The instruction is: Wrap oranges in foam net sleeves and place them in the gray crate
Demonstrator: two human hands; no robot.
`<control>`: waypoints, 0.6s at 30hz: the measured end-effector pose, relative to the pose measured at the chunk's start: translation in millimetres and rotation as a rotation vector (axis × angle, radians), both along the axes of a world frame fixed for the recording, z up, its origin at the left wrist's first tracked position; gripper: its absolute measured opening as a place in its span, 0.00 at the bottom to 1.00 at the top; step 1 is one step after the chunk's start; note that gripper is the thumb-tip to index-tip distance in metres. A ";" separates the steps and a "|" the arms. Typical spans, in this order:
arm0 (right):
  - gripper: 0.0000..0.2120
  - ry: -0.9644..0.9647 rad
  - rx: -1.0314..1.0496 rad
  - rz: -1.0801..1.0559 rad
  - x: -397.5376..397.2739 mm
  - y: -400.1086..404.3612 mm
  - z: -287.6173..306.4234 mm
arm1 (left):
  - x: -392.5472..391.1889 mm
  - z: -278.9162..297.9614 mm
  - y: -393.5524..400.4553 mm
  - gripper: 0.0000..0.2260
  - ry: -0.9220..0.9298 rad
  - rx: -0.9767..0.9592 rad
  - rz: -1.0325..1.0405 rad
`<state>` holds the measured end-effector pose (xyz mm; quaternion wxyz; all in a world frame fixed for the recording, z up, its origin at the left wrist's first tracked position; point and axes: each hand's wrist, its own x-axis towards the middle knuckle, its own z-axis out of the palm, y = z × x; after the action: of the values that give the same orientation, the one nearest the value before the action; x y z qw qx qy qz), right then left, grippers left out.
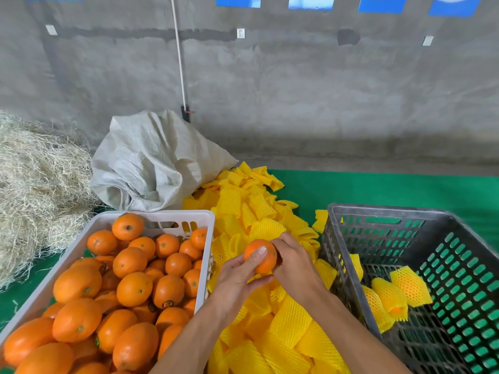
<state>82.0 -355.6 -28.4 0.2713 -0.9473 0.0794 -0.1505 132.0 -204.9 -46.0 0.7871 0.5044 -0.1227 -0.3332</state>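
Both hands hold one orange over the pile of yellow foam net sleeves in the middle of the green worktop. The left hand grips it from below w/ thumb across the front; the right hand curls its fingers round the far-right side. A bit of yellow shows under the orange, prob. a sleeve being started, but can't tell for sure.

Step in hand: wrapping. The orange looks mostly bare, so the sleeve isn't on yet.

The white crate on the left is heaped w/ unwrapped oranges. The gray crate on the right holds just a few wrapped oranges at its near-left corner, so the task seems early on.

Next move, as a guess: stretch the sleeve's mouth open w/ the right hand, push the orange through w/ the left until it's covered, then carry it right and set it in the gray crate beside the others. The net is stretchy and may slip off if not pulled fully over.

Far left: straw and a woven sack against the wall.
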 end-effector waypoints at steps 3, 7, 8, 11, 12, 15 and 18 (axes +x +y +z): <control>0.06 -0.058 0.063 -0.039 1.6 -2.0 -3.8 | 5.0 -0.5 -0.1 0.24 0.054 0.029 0.104; 0.08 -0.114 0.140 -0.099 -0.5 -1.3 -3.4 | 7.7 -3.4 -2.1 0.25 0.034 0.114 0.202; 0.08 -0.131 0.144 -0.095 -1.8 1.0 -2.4 | 6.7 -4.2 -3.2 0.26 0.020 0.145 0.224; 0.07 -0.155 0.104 -0.018 -4.9 13.5 -1.4 | 7.5 -6.6 -3.9 0.26 0.043 0.183 0.304; 0.06 -0.137 0.093 0.007 -5.4 18.4 -2.1 | 8.7 -7.0 -3.0 0.27 0.046 0.192 0.326; 0.07 -0.086 0.116 0.018 -4.3 28.8 -5.9 | 9.6 -7.4 -1.3 0.28 -0.017 0.236 0.366; 0.08 -0.091 0.227 -0.033 -4.3 27.6 -7.0 | 7.5 -5.3 -4.4 0.29 -0.093 0.284 0.328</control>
<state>77.7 -328.0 -35.4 0.3774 -0.9013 0.0992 -0.1879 139.4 -209.2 -51.3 0.7451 0.6384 -0.0272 -0.1910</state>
